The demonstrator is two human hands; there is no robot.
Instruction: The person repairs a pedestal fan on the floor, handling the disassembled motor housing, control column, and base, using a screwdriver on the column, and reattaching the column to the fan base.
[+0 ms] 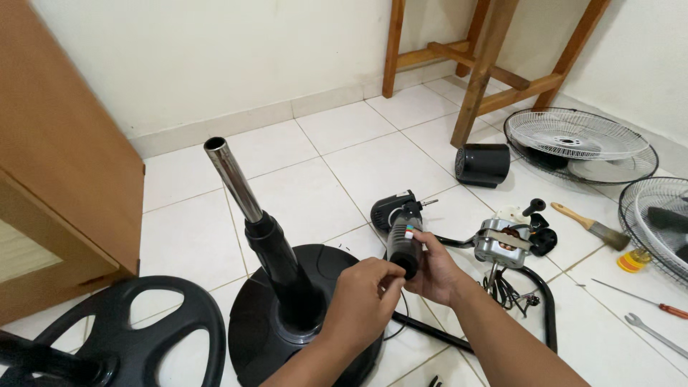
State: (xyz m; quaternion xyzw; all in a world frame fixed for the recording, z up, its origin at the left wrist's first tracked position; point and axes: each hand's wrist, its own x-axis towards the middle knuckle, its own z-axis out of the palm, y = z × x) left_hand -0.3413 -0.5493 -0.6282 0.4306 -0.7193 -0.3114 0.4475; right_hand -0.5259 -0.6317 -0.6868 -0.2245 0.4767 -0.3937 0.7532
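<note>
Black plastic fan neck housing (401, 236), a short cylinder with a coloured sticker near its middle, is held over the white tiled floor (358, 158) in front of the person. Around it, from the biggest thing down: a wooden cabinet (57, 186) fills the left edge, and wooden stool legs (487, 64) stand by the far wall. Just left of the hands, the round black fan base (265, 322) carries a black sleeve and a tilted chrome pole (233, 179), which leans close beside the left forearm. A second black spoked base (129, 330) lies at the lower left. Two white wire fan grilles (573, 140) lie at the right, well apart from the hands. A black cable (545, 308) loops across the floor under the right forearm. A bare metal fan motor (502, 244) sits just right of the housing, and a black motor cover (481, 165) lies farther back. A wooden-handled paintbrush (591, 226), a red-handled screwdriver (645, 301) and a steel spanner (656, 333) lie at the right.

The right hand (437, 269) wraps the lower end of the housing from the right, fingers curled round it. The left hand (365, 290) pinches at the bottom end with thumb and fingertips closed together; whether it holds a small part there cannot be made out.
</note>
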